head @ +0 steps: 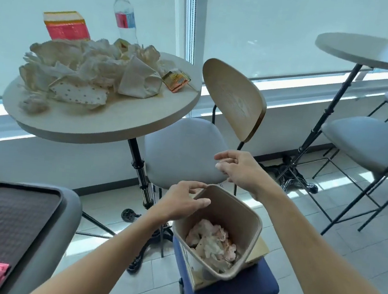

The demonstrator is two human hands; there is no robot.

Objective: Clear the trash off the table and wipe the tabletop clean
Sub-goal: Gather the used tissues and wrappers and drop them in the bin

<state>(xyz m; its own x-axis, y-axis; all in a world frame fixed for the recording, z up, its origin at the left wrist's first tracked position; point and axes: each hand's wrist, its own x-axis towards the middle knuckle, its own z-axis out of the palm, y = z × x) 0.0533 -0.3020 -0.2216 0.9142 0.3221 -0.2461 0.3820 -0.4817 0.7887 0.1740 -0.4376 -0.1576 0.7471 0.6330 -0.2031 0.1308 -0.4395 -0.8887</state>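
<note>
I see the round pale bench (128,125) left of the tan plastic bin (241,214) still heaped with crumpled paper wrappers (88,71), unwiped, while my hands, left (182,203) and right (241,168), hang loosely spread and unladen above the bin's few scraps.

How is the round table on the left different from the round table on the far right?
The left table is piled with crumpled wrappers, two cartons and a water bottle; the right table shows no such clutter. The left table's top looks beige and stained, the right table's looks grey. The left one stands nearer the camera, the right one further off. Both are round tops on a single dark pole.
</note>
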